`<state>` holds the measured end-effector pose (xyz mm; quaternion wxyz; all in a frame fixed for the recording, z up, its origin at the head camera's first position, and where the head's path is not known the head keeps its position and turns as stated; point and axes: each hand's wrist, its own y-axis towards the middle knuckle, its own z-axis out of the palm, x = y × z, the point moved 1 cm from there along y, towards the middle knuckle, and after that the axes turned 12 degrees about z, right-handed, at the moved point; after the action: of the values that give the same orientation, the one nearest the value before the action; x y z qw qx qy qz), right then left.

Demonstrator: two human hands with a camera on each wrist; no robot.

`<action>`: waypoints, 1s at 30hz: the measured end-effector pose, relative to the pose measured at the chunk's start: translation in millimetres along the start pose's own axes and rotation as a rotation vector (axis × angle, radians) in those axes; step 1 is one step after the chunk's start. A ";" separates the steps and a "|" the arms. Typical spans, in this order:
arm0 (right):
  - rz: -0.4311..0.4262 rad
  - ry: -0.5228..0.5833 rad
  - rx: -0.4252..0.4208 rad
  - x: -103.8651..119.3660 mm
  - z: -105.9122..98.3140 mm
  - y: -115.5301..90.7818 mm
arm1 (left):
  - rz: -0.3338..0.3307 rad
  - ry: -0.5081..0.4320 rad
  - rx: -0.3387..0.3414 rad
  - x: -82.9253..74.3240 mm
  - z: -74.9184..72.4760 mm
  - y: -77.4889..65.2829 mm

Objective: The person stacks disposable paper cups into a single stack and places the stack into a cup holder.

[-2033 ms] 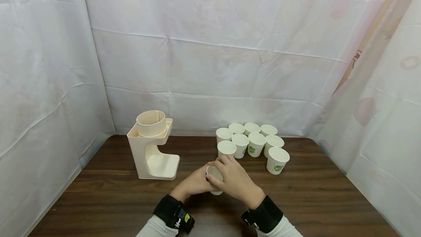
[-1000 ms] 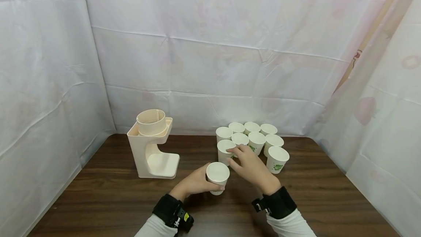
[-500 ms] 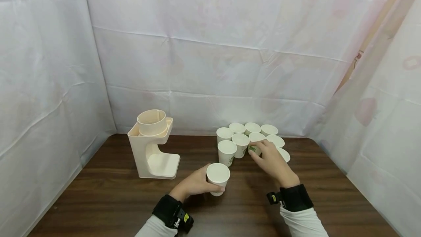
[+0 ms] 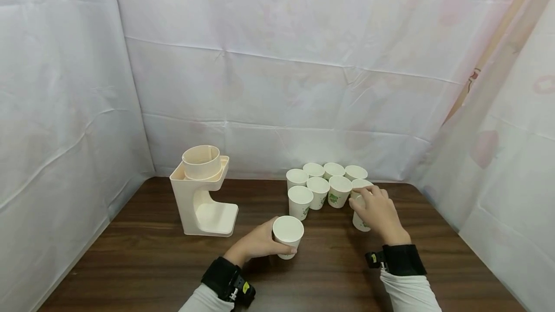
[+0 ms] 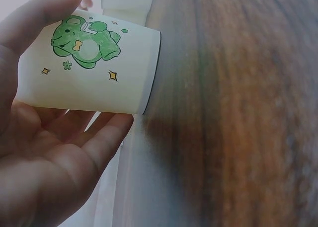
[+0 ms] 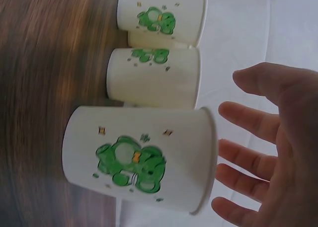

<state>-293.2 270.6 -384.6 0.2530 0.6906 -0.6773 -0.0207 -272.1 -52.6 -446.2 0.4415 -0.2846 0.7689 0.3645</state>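
Note:
My left hand (image 4: 257, 243) grips a white paper cup (image 4: 288, 238) upright near the table's front, thumb on one side and fingers on the other. A green bear print shows on this cup in the left wrist view. My right hand (image 4: 382, 214) hovers over the front-right paper cup (image 4: 360, 224) of a group, hiding much of it. In the right wrist view that cup, also bear-printed, stands below the spread fingertips (image 6: 229, 108), which are just past its rim. Nothing lies between the thumb and fingers there.
Several more white paper cups (image 4: 318, 191) stand close together in rows at the back right of the dark wooden table (image 4: 143, 264). A cream dispenser-like stand (image 4: 191, 206) with a round cylinder (image 4: 201, 163) on top is at the left. White cloth (image 4: 277, 61) hangs behind and at both sides.
My right hand has left the cup that the left hand holds and moved right, past the grouped cups to the front-right one. The left hand keeps its cup in the same place.

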 end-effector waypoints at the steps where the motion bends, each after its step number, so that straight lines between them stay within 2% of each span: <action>1: 0.006 0.003 0.008 -1.8 0.2 -0.4 | -0.001 0.003 0.000 0.3 0.2 -0.1; 10: 0.045 0.028 0.103 -11.8 2.6 -0.8 | -0.005 0.010 0.001 2.1 1.5 -0.6; 20: 0.052 0.027 0.136 -14.7 5.0 2.4 | 0.007 -0.004 0.005 2.9 0.3 0.5; 30: 0.021 0.056 0.148 -15.9 1.8 3.5 | -0.001 -0.010 0.009 1.0 -0.1 0.1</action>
<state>-298.4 285.2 -389.9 0.2205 0.7003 -0.6769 0.0515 -272.7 -52.8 -447.0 0.4468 -0.2810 0.7682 0.3625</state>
